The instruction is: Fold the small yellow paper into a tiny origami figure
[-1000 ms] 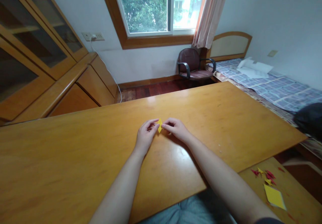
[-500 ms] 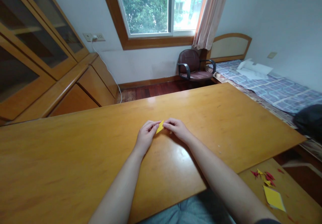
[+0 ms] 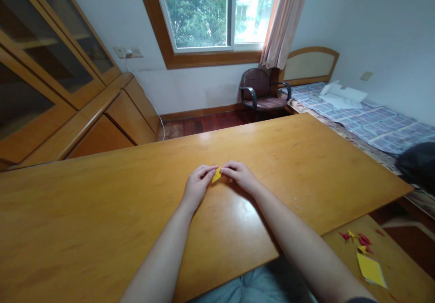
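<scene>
Between my two hands is a small piece of folded yellow paper (image 3: 216, 176), held just above the wooden table. My left hand (image 3: 199, 183) pinches its left side between thumb and fingers. From the right, my right hand (image 3: 238, 173) pinches the paper's upper right edge with thumb and forefinger. The fingertips of both hands nearly meet and cover the upper part of the paper, so its full folded shape is hidden.
The wooden table (image 3: 102, 212) spans the view. A lower surface (image 3: 343, 262) at right holds a yellow paper stack (image 3: 371, 270) and several small red and yellow folded pieces (image 3: 363, 239). Beyond are an armchair (image 3: 260, 90), a bed (image 3: 377, 121) and a cabinet (image 3: 91, 108).
The fingertips have closed in slightly on the yellow paper, and less of its upper part shows. Both hands otherwise stay in nearly the same place.
</scene>
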The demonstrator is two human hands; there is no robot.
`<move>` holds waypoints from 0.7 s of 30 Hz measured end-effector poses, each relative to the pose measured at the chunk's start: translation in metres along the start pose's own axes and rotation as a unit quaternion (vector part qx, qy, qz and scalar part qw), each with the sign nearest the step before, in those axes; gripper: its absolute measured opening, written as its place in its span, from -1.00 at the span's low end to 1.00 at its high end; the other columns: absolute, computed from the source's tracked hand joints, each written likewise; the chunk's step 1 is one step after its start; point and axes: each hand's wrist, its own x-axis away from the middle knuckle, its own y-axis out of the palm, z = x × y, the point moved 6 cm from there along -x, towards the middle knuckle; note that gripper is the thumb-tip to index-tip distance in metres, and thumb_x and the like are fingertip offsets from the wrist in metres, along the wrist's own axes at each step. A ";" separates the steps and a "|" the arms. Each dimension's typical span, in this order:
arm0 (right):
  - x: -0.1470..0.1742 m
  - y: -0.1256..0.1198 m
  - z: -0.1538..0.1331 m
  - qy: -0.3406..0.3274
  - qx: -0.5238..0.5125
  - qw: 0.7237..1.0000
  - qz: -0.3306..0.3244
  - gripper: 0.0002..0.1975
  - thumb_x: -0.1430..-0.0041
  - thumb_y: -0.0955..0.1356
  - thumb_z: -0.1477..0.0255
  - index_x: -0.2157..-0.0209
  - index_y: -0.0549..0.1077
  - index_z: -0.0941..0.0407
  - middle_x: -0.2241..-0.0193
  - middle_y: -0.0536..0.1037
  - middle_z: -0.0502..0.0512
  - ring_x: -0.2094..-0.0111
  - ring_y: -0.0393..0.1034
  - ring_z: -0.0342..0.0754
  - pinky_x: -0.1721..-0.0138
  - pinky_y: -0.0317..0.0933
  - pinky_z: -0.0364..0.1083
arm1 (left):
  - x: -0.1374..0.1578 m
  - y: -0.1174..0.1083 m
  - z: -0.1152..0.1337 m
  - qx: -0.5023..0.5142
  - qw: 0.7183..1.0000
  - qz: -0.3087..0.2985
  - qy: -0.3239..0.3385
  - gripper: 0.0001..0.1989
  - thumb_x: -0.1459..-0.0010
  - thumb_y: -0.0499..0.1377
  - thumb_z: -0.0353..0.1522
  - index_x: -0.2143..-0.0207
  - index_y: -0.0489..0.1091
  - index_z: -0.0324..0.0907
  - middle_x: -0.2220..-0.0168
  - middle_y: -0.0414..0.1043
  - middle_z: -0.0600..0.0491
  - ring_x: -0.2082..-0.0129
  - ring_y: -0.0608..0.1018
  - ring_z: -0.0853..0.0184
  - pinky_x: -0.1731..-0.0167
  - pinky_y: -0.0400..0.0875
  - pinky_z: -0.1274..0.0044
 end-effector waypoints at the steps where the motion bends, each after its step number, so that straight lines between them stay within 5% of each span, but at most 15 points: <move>1: 0.000 0.000 0.000 -0.002 0.000 1.000 0.000 -0.69 -0.05 0.43 0.17 0.42 0.55 0.17 0.46 0.52 0.01 0.41 0.33 -0.13 0.31 0.20 -0.14 | 0.000 -0.001 0.000 -0.001 1.000 0.004 -0.003 -0.77 -0.17 0.22 -0.22 0.21 0.59 -0.12 0.23 0.57 0.00 0.19 0.55 0.26 0.13 0.40 0.47; 21: -0.001 0.001 0.003 0.010 -0.021 1.000 -0.001 -0.68 -0.01 0.45 0.18 0.40 0.55 0.18 0.49 0.50 -0.01 0.45 0.30 -0.15 0.36 0.16 -0.15 | 0.001 0.003 0.005 -0.036 0.998 -0.003 0.051 -0.79 -0.21 0.19 -0.26 0.22 0.59 -0.12 0.31 0.50 0.03 0.27 0.52 0.32 0.22 0.39 0.51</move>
